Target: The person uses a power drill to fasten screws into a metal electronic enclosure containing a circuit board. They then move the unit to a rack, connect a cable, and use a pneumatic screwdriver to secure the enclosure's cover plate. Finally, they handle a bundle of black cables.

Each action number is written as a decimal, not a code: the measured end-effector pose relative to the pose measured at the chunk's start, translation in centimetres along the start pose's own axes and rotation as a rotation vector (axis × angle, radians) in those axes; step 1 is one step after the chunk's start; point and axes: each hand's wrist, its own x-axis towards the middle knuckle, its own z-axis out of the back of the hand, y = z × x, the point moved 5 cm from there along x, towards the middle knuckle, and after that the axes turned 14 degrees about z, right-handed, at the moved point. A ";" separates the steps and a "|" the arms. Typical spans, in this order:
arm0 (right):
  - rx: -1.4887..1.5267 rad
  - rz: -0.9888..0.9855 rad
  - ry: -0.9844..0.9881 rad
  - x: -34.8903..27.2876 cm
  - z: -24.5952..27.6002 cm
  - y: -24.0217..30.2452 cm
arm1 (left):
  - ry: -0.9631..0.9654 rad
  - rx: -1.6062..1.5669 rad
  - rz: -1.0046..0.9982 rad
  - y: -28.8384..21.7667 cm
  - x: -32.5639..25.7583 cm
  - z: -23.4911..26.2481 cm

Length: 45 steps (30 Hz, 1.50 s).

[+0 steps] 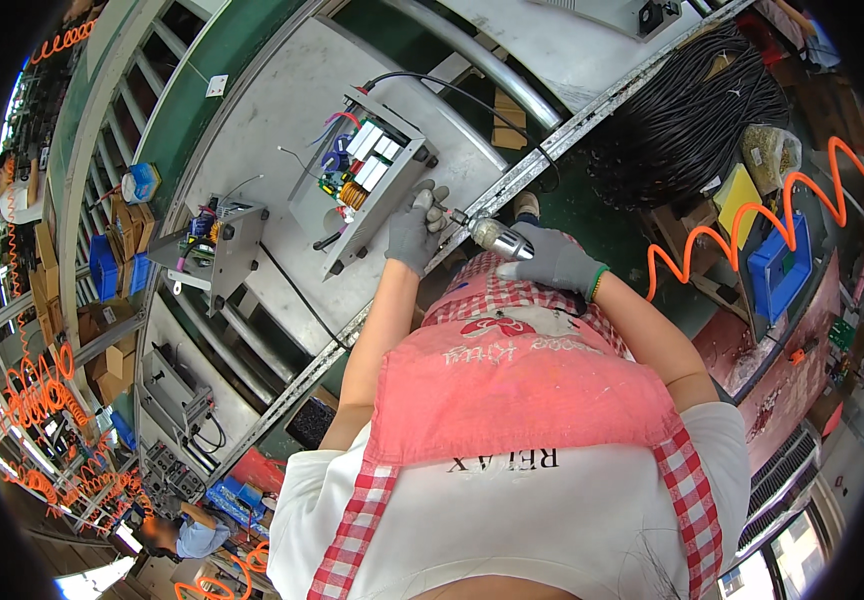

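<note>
Grey metal chassis (367, 190) with exposed electronics is seen on the pale conveyor surface (272, 110), at about eleven o'clock from the picture's centre, tilted with one corner toward the worker. Inside it, white blocks, a copper-coloured coil and red and blue wires are visible, and a black cable (452, 95) is led away from its top toward two o'clock. The near corner of the chassis is touched by the left hand (415, 232), which is covered by a grey glove; its fingers are curled loosely against the edge, though whether anything is pinched between them cannot be told. A silver power screwdriver (497, 237) is gripped by the right hand (555, 262), also gloved in grey, the fingers being wrapped fully round its body, with the tip pointed at nine o'clock toward the left hand. A second, similar chassis (217, 245) is placed farther along the line at nine o'clock. A heap of black cables (682, 110) is piled at two o'clock, with an orange coiled hose (752, 225) just beside it and a blue bin (777, 265) beneath.
</note>
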 end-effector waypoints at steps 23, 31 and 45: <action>0.179 0.143 -0.321 3.6 -0.1 -2.8 | -0.223 0.633 -0.200 -1.7 -2.9 -1.1; 0.069 0.135 -0.232 6.8 -0.5 -5.4 | -0.678 1.212 -0.877 -12.3 -1.8 -6.4; 0.094 0.091 -0.224 7.3 -0.8 -6.1 | -1.078 1.624 -0.869 -12.5 1.1 -5.6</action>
